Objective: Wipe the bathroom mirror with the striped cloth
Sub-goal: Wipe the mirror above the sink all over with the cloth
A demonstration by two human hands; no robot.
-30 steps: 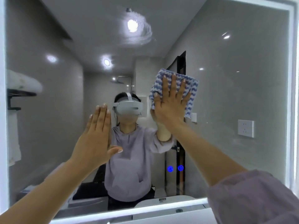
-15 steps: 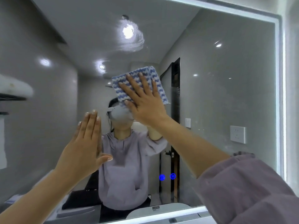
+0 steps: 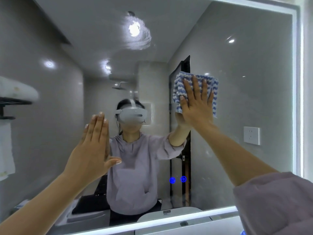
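Your right hand [image 3: 197,106] lies flat on the striped cloth [image 3: 180,85], which sits between your palm and the mirror [image 3: 254,73]. Your left hand [image 3: 92,150] is raised well to its left and lower, before the glass. I cannot tell whether it touches. Two lit buttons [image 3: 177,179] sit well below your right hand, and a reflected wall socket [image 3: 251,135] is to its lower right.

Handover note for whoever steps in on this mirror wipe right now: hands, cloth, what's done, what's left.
Right hand: flat, fingers spread, pressing the striped cloth on the mirror, right of centre.
Left hand: open, raised flat by the glass, holding nothing; contact unclear.
Done: wipe streaks show at top centre.
Left: those streaks need clearing, and probably the rest of the glass, though coverage is hard to judge.
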